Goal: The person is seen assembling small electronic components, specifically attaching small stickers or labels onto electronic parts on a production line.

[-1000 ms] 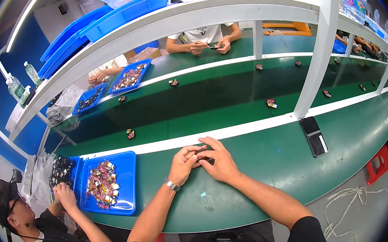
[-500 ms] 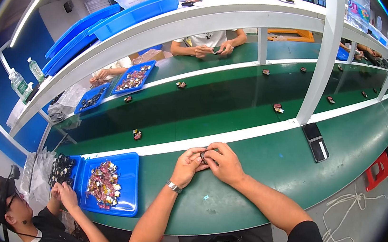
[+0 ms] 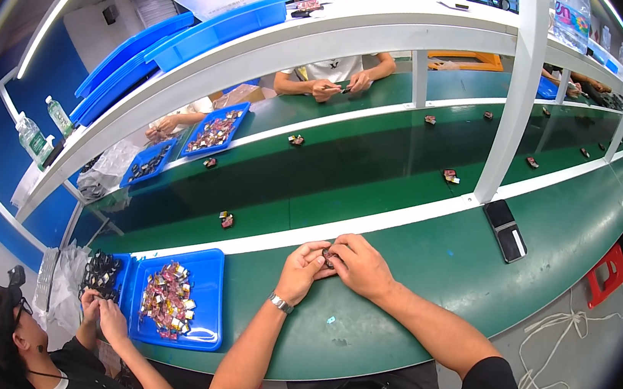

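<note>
Head view looks down on a long green workbench [image 3: 424,284], where the person's left hand [image 3: 301,270] and right hand [image 3: 361,265] meet just below the centre of the frame. Between their fingertips sits a small dark assembled part [image 3: 328,256], pinched from both sides; both hands are curled nearly closed around it, and little of it shows beyond a dark fleck. It is held just above or on the bench surface; which, I cannot tell.

As a judgement, the work on this piece looks to be in mid-handling: it has not been set on the darker green conveyor strip [image 3: 375,175] above the white line, where similar small parts [image 3: 225,220] lie spaced apart. How much fitting remains cannot be told.

At the lower left of the frame a shallow blue plastic tray [image 3: 211,298] holds a heap of small mixed-colour components, well apart from the hands. A co-worker's hands [image 3: 102,313] work beside it. A flat black phone-like slab [image 3: 505,230] lies to the right.
</note>
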